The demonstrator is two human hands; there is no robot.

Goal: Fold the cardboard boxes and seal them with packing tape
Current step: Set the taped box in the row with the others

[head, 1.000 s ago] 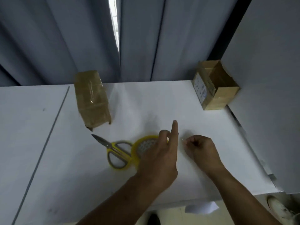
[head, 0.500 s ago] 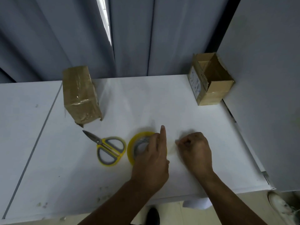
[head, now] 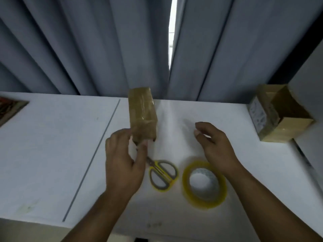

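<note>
A small cardboard box wrapped in clear tape lies on the white table, its long side pointing away from me. My left hand grips its near end, fingers on the left side and thumb at the front. My right hand hovers to the right of the box with fingers loosely curled, holding nothing. A yellow roll of packing tape lies flat near the front edge. Yellow-handled scissors lie just left of the roll, their blades partly hidden under my left hand.
A second cardboard box with a white label sits at the back right against a white panel. Grey curtains hang behind the table. A dark flat object shows at the left edge. A seam crosses the tabletop.
My view has swung left. My left hand left the tape roll and moved to the taped box's near end. My right hand lifted off the table and loosened.
</note>
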